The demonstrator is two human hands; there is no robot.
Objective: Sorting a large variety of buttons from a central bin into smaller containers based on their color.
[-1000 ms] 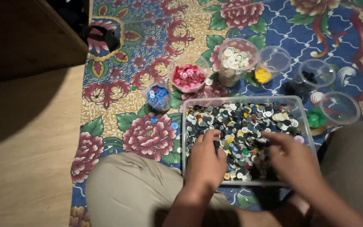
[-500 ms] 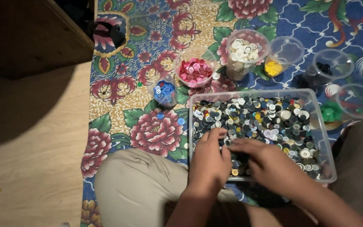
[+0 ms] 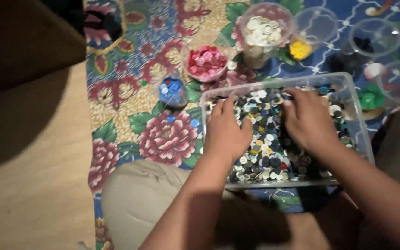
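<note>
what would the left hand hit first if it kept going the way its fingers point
The left hand points up the picture across the mixed buttons, so it would probably meet the clear tub's far wall first, then the cup of red buttons.

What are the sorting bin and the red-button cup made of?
Bin: looks like clear rigid plastic, glossy; the mixed buttons show through its walls. Red-button cup: likely thin clear plastic too, its rim catching light. Both hands rest on the buttons.
</note>
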